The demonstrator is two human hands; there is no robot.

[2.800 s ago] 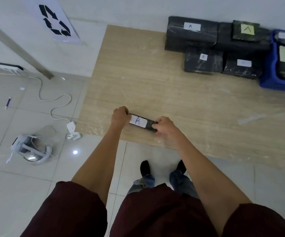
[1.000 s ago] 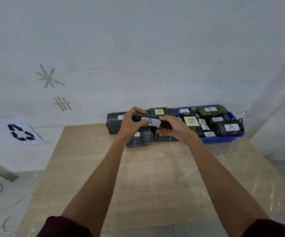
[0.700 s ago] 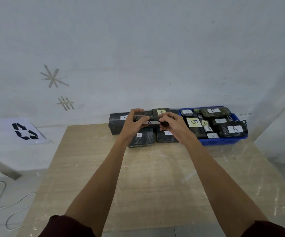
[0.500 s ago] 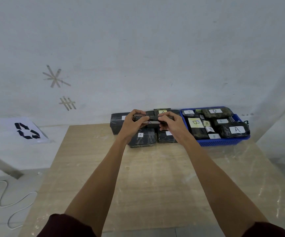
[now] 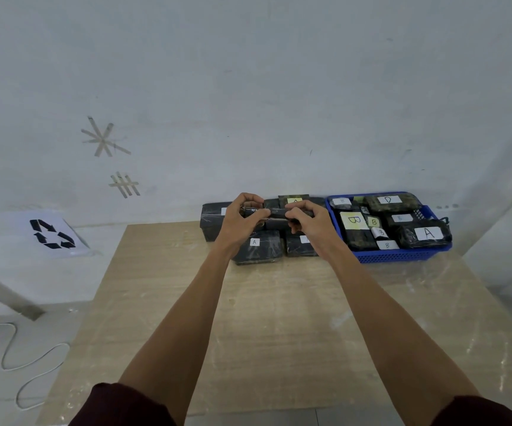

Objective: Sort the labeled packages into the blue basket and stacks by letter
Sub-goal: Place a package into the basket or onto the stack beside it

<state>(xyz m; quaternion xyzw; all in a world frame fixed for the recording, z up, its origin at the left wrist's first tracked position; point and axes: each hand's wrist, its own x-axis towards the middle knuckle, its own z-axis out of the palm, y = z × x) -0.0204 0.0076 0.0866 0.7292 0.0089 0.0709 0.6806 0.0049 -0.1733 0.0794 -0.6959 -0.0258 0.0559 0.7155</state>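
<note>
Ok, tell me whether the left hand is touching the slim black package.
Touching. The head view shows the left hand with fingers curled over the slim black package at its left end, no gap visible; the right hand grips the other end.

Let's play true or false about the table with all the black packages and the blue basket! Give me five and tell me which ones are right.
1. Both hands hold one small black package above the stack beside the basket. True: the left hand and right hand each grip one end.
2. The blue basket sits on the floor. False: it sits on the wooden table, at the far right.
3. A package marked D lies in the basket. True.
4. The basket holds only B packages. False: a package marked A lies in it too.
5. The recycling sign is inside the basket. False: it is left of the table.
</note>
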